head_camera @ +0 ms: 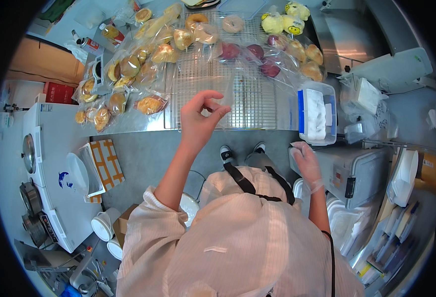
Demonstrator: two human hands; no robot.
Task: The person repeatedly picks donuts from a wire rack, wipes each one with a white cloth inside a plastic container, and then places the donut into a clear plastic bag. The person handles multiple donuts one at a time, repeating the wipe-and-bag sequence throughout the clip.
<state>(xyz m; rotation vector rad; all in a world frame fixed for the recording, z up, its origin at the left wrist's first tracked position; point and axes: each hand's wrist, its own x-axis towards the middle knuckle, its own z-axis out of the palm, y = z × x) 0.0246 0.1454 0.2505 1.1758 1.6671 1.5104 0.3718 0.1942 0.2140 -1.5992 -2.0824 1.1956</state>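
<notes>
My bare left hand (201, 117) is raised over the near part of a wire cooling rack (255, 107), thumb and forefinger pinching the edge of a clear plastic bag (223, 87). Gloved in thin clear plastic, my right hand (307, 163) hangs off the table's front edge, below a clear box with blue clips (317, 111); its fingers are bent and nothing shows in them. Farther back on the rack lie bagged purple-red buns (230, 51), a bagged ring-shaped bread (205, 34) and a pale ring-shaped bread (233, 23).
Bagged golden buns (129, 66) crowd the table's left side. Yellow bagged items with smiley faces (293, 24) and more bagged bread (310, 71) lie at the back right. A grey lidded storage box (336, 174) stands to my right. A white chest freezer (69, 148) is at the left.
</notes>
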